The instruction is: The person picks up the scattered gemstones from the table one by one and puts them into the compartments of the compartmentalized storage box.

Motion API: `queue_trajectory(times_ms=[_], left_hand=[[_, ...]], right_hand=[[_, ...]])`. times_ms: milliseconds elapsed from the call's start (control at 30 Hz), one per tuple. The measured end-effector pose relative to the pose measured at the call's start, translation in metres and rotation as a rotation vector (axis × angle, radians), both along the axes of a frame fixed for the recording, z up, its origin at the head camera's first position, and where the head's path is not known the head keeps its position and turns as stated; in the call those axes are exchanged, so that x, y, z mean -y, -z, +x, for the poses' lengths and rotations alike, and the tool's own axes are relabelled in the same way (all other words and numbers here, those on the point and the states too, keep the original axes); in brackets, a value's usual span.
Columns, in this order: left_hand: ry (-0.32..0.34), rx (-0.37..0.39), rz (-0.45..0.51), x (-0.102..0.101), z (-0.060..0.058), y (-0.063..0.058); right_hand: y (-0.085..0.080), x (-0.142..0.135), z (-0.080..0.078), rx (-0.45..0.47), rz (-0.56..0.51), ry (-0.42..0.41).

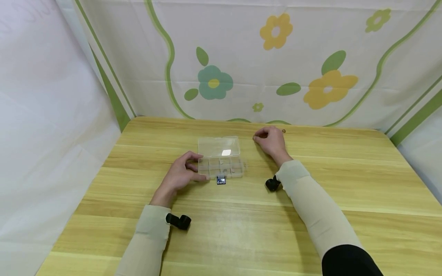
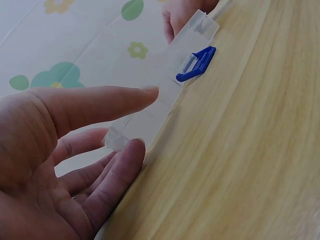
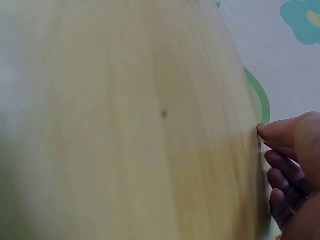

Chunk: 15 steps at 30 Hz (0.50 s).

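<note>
A clear plastic compartment box [image 1: 221,166] sits on the table with its lid [image 1: 218,147] tipped back. Its front carries a blue latch [image 1: 221,180], also seen as a blue clip [image 2: 198,65] in the left wrist view. My left hand [image 1: 180,171] grips the box's left end between thumb and fingers. A few small pieces [image 1: 224,170] lie in the right-hand compartments. Near the table's back edge, right of the box, my right hand [image 1: 271,141] has thumb and forefinger drawn together, tips down at the wood. I cannot tell whether something small is between them.
A small brown ring-like piece [image 1: 284,130] lies just beyond the right hand, by the back edge. The wooden table [image 1: 241,230] meets a white flowered cloth [image 1: 241,57] behind; another white cloth [image 1: 51,134] hangs at the left.
</note>
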<state>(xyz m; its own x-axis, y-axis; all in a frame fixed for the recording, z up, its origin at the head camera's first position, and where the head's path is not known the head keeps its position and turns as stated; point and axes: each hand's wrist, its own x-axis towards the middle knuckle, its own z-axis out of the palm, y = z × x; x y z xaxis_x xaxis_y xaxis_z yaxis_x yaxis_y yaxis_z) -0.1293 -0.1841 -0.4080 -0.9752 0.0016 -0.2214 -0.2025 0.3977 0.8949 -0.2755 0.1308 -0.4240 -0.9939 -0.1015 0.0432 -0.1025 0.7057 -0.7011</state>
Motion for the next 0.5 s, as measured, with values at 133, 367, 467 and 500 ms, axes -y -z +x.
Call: queue_trajectory(times_ms=[133, 367, 467, 500], left_hand=[[0.0, 0.002, -0.002, 0.0, -0.0003, 0.0014], [-0.002, 0.001, 0.0, -0.0005, 0.0001, 0.0008], [0.0, 0.0, 0.003, -0.0003, 0.0, 0.0002], [0.003, 0.0, 0.003, -0.0001, 0.0, 0.0002]], right_hand=[[-0.0002, -0.0009, 0.0015, 0.01, -0.012, 0.0], [0.0011, -0.0022, 0.0024, -0.008, -0.047, 0.022], [0.0003, -0.002, 0.0046, -0.022, -0.064, 0.034], [-0.0004, -0.0017, 0.0057, -0.025, -0.072, 0.038]])
